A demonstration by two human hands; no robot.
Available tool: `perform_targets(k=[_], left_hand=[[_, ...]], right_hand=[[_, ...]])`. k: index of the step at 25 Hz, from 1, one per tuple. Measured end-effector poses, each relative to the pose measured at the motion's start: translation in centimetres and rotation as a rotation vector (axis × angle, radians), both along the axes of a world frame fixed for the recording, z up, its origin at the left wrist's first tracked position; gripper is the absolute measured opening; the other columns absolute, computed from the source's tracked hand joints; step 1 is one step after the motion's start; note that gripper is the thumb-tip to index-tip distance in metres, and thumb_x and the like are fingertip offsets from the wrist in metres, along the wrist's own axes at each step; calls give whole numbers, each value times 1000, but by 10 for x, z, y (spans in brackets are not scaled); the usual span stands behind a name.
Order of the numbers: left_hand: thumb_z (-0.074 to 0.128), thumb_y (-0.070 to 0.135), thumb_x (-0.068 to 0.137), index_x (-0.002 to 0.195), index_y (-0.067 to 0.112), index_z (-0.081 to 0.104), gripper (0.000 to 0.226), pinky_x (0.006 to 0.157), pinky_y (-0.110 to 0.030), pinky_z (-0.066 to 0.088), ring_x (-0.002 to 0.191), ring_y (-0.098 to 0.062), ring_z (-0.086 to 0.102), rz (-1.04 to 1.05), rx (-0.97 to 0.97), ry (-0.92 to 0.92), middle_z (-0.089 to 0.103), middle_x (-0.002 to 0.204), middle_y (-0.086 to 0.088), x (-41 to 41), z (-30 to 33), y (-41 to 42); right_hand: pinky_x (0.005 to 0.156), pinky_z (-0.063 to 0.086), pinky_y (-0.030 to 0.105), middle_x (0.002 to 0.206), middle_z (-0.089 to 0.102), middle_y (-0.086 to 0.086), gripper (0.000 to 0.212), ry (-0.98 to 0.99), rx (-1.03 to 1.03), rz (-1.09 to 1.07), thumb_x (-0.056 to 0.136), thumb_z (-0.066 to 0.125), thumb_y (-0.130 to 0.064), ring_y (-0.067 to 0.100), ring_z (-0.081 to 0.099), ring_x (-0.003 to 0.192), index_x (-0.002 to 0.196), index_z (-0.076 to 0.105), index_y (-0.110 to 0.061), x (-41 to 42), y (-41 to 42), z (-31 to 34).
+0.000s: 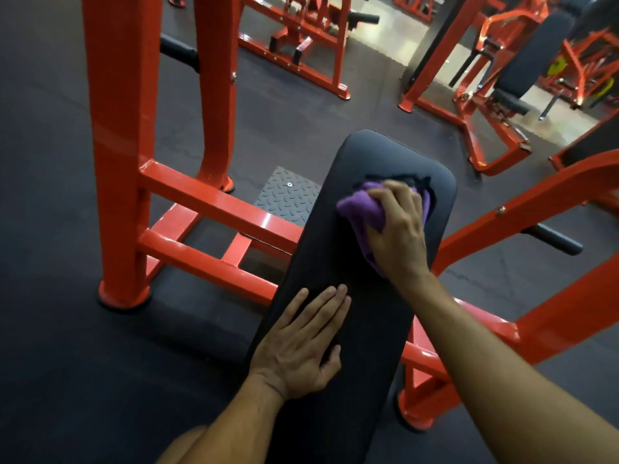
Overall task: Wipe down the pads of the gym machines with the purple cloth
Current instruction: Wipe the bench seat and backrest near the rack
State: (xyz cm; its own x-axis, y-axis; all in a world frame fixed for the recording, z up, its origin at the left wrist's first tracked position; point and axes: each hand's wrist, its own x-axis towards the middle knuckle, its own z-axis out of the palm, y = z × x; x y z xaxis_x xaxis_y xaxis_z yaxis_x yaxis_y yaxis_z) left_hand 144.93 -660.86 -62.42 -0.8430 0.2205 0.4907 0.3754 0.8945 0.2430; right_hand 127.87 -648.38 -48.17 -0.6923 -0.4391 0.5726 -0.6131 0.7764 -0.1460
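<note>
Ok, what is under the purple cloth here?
The purple cloth lies bunched on the far end of the black pad, gripped by the right hand. Only pad shows around it; the patch directly beneath is covered, so its state cannot be seen.

The right hand (395, 229) grips the purple cloth (360, 207), bunched under its fingers (392, 192) on the black pad (368, 262). The left hand (301, 343) lies flat, fingertips on the pad. Dark marks beyond the right fingertips are perhaps moisture.

Cloth (360, 209) on pad (338, 262), frame (214, 202) left.
</note>
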Motion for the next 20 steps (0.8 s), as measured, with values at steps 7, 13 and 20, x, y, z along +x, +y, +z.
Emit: perform_targets(k=[7,13,20], left_hand=[[60,32,88,133,14,68,49,107,-41,42,125,-24,62,55,76,94,63,141,-5,-12,13,5],[61,30,88,123,19,70,38,109,-43,44,118,-28,60,-25,48,185,65,127,-7,-95,52,4],[55,29,90,149,15,54,60,123,-44,30,150,-18,39,-27,34,152,38,165,-4,-100,50,2]], right_hand=[[104,42,47,132,52,15,42,24,34,70,84,69,-13,32,46,120,126,62,-9,18,27,25],[108,36,62,134,52,15,45,99,281,187,88,62,-32,36,47,128,129,59,-15,-31,6,18],[88,49,50,114,62,10,41,63,259,126,81,57,-41,36,58,102,111,68,-15,-124,-59,63]])
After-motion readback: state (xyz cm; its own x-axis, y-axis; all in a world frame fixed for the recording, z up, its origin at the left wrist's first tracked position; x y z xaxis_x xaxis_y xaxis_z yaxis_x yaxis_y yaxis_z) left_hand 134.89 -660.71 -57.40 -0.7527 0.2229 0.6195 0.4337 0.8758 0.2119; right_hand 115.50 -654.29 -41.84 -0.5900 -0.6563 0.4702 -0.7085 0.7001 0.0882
